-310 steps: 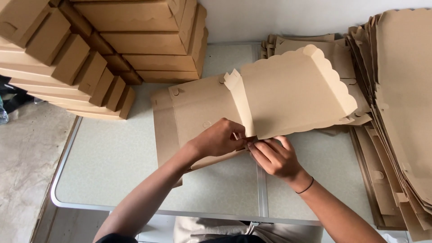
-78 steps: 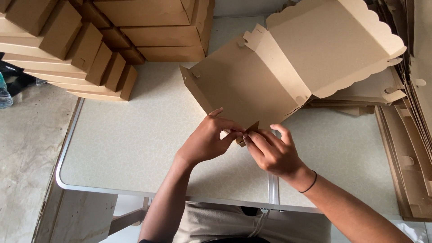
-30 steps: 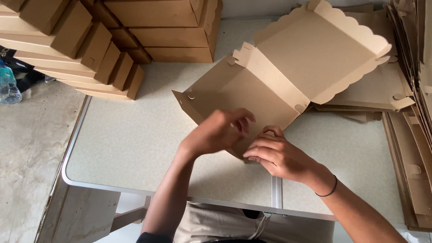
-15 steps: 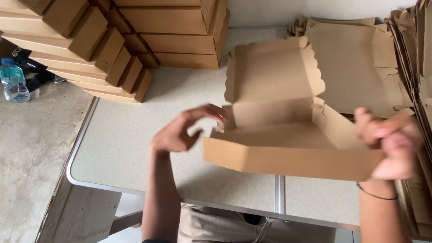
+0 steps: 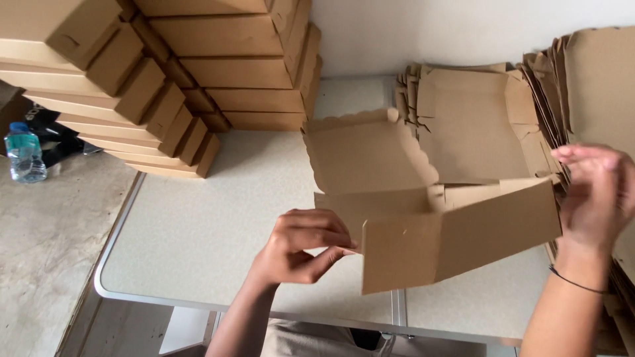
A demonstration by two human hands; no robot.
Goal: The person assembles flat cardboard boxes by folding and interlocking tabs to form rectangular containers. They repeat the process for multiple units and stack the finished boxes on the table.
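A half-folded brown cardboard box (image 5: pixel 463 238) hangs tilted above the pale table (image 5: pixel 198 238). Its long front wall faces me and its scalloped lid (image 5: pixel 364 155) stands open behind. My left hand (image 5: pixel 304 248) pinches the box's left front corner between thumb and forefinger, the other fingers curled. At the box's right end, my right hand (image 5: pixel 592 195) is blurred, with its fingers against the side flap. A thin dark band circles that wrist.
Finished brown boxes (image 5: pixel 198 66) are stacked high at the table's back left. Flat cardboard blanks (image 5: pixel 476 125) lie behind the held box, and more blanks (image 5: pixel 595 79) lean along the right edge. A water bottle (image 5: pixel 25 152) stands on the concrete floor at left.
The box went from lying on the table, both hands working its near edge, to being lifted and turned. My right hand swung out to its right end and my left moved to its left corner.
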